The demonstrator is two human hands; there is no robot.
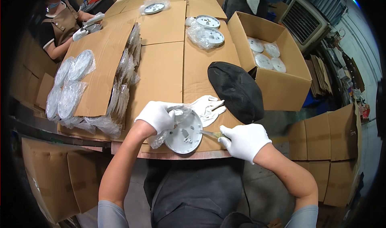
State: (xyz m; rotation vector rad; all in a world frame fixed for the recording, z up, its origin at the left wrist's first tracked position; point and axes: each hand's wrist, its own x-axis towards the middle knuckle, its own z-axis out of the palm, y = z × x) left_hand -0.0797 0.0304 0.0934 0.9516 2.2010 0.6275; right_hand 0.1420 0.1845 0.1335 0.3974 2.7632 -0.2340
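My left hand (158, 116), in a white glove, is closed on the far left edge of a round grey plastic cover (183, 138) and the clear plastic bag (184, 114) bunched around it. The cover is tilted at the table's near edge, its inner side with small raised parts facing me. My right hand (248, 141), also gloved, grips a slim metal blade tool (210, 134) with a yellowish handle. The blade's tip meets the cover's right rim. A spare white glove (208, 109) lies just beyond, beside a black mesh cap (235, 92).
Left on the table stands a stack of bagged discs (80, 65) layered with cardboard (105, 67). More round covers (211, 35) lie farther back. An open carton (283, 89) holding discs stands at the right. Two co-workers are across the table, one with gloved hands (80, 34) on a part.
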